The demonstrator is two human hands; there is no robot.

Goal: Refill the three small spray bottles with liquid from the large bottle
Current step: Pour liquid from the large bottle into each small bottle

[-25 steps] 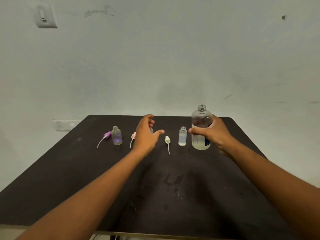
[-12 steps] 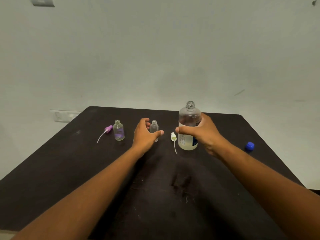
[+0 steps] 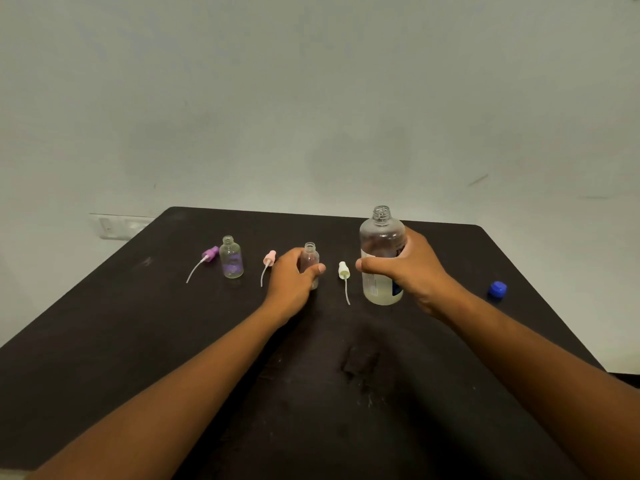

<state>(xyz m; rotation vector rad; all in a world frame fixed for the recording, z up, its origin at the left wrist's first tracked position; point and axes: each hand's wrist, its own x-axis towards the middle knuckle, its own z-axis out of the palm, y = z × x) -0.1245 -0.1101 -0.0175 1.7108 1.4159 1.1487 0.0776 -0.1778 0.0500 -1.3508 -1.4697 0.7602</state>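
Now the left hand (image 3: 292,278) grips the middle small bottle (image 3: 310,259); right hand (image 3: 408,268) clasps the large bottle (image 3: 381,244), hiding the third.

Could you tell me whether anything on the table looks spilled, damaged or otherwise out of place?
Only two small clear spray bottles show, the purple-tinted one and the one in the left hand, yet three pump heads lie loose. A third may be hidden behind the large clear bottle. A dull smudge marks the black table; no visible spill.

Dark table (image 3: 138,341) against pale scuffed wall (image 3: 311,98), switch plate (image 3: 117,226) low left
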